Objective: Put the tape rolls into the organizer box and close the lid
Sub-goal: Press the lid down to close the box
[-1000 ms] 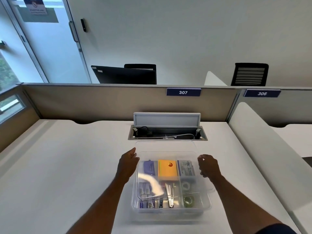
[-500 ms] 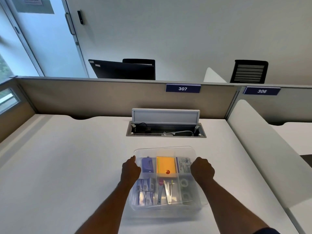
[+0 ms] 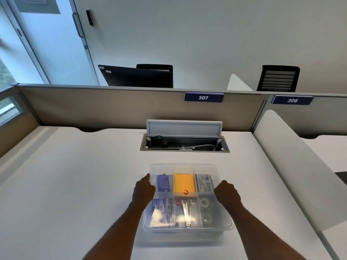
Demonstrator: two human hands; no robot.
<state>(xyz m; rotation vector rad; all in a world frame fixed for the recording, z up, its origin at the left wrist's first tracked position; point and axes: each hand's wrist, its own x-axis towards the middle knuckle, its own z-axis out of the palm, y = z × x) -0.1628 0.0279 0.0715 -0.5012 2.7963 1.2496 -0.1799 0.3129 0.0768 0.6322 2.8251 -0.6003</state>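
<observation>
A clear plastic organizer box [image 3: 185, 168] sits on the white desk in front of me, with its clear lid lying flat on top. Two clear tape rolls [image 3: 205, 210] lie in its near right compartment, seen through the lid. An orange pad, a blue stapler and a labelled packet fill the far compartments; scissors and small items fill the near ones. My left hand [image 3: 143, 190] presses on the box's left edge with fingers curled. My right hand [image 3: 227, 192] presses on the right edge the same way.
An open cable hatch [image 3: 185, 145] with a raised grey flap lies in the desk beyond the box. A beige partition with signs 307 and 306 stands behind it. A white divider [image 3: 293, 166] runs along the desk's right side.
The lid, held tilted above the box one second ago, has come down flat onto it. Both hands moved from holding the lid's sides to pressing on the box edges.
</observation>
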